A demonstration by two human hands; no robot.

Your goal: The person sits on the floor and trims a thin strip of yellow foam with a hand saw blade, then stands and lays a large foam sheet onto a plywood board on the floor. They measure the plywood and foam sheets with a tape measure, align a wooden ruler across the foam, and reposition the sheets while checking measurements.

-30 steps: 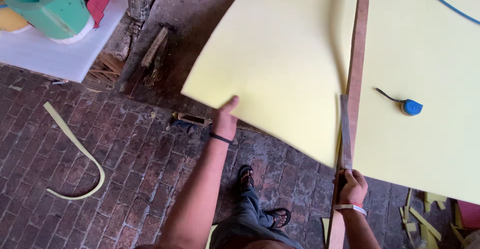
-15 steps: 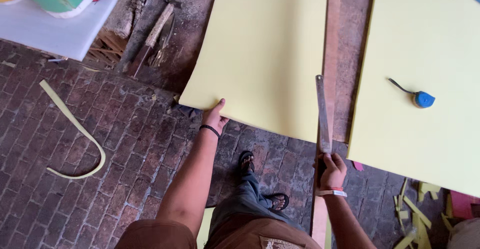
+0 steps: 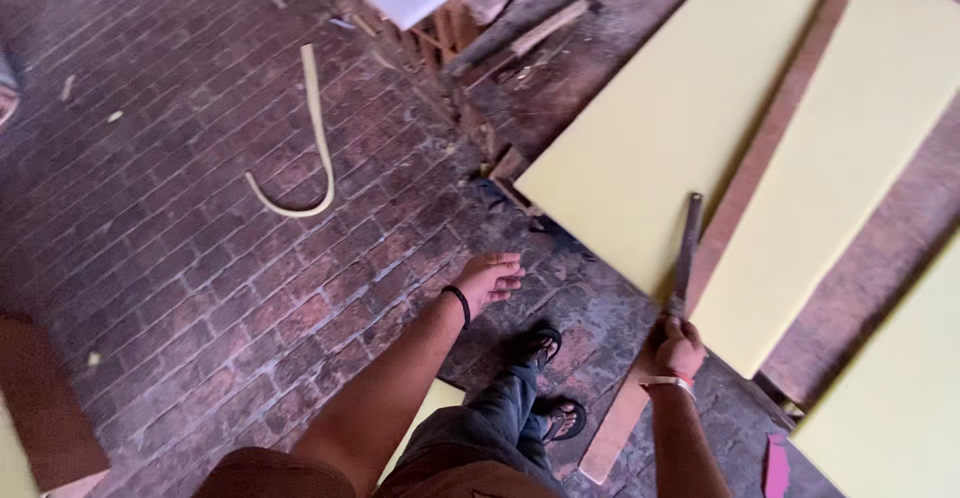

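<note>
Your left hand (image 3: pixel 490 280) is no longer pressing the yellow foam sheet (image 3: pixel 660 128); it is hovering over the brick floor (image 3: pixel 200 258), fingers loosely spread. Your right hand (image 3: pixel 680 348) is gripping the long knife (image 3: pixel 686 248), fingers wrapped round its handle. The blade is pointing up and away, lying along the sheet's cut edge beside the wooden plank (image 3: pixel 740 208).

The right hand (image 3: pixel 680 346) grips a dull, dark metal blade (image 3: pixel 685 253), worn and unpolished. Just beyond it lie matt pale-yellow foam sheets (image 3: pixel 650 148), smooth-faced, split by a rough wooden plank (image 3: pixel 735 208). Under the empty left hand (image 3: pixel 490 278) the brick floor (image 3: pixel 200 258) looks coarse, dusty and stained. A thin foam strip (image 3: pixel 318 148) curls well off to its left.
</note>
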